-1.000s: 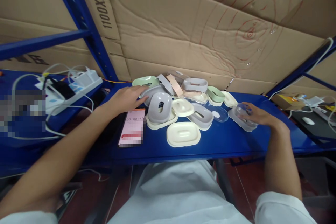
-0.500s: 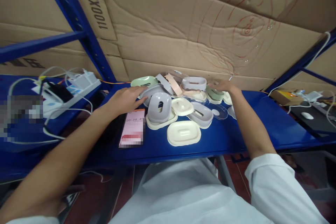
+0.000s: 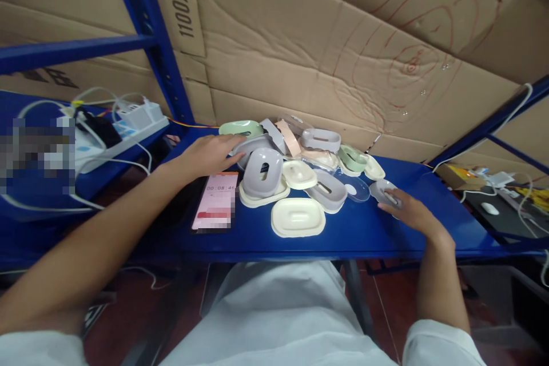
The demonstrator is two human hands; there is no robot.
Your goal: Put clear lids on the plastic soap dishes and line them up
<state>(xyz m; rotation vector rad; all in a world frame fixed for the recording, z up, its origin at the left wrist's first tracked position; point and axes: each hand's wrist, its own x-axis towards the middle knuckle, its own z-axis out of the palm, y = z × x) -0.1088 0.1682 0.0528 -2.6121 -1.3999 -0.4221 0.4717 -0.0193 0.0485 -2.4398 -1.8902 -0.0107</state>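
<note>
My left hand (image 3: 210,155) is at the left of a heap of plastic soap-dish-like parts, fingers stretched and thumb apart, against a grey slotted tray (image 3: 253,147). My right hand (image 3: 409,210) reaches over a small grey dish (image 3: 383,190) at the right end, its fingers extended and touching it; whether they grip is unclear. Another grey slotted tray (image 3: 274,174) leans on a cream base. Nearer the front lies a cream oval lid (image 3: 298,217). A green tray (image 3: 242,128), a green dish (image 3: 352,158) and a clear oval cover (image 3: 357,189) are among the rest.
A phone with a running timer (image 3: 217,200) lies left of the heap on the blue table (image 3: 360,237). A power strip with cables (image 3: 137,126) is at far left. A cardboard wall (image 3: 274,68) stands behind. A mouse (image 3: 489,208) is at right.
My right hand has moved from the green dish at the back right, toward me and rightward, to the small grey dish. My left hand stays by the grey tray. The view has shifted slightly.
</note>
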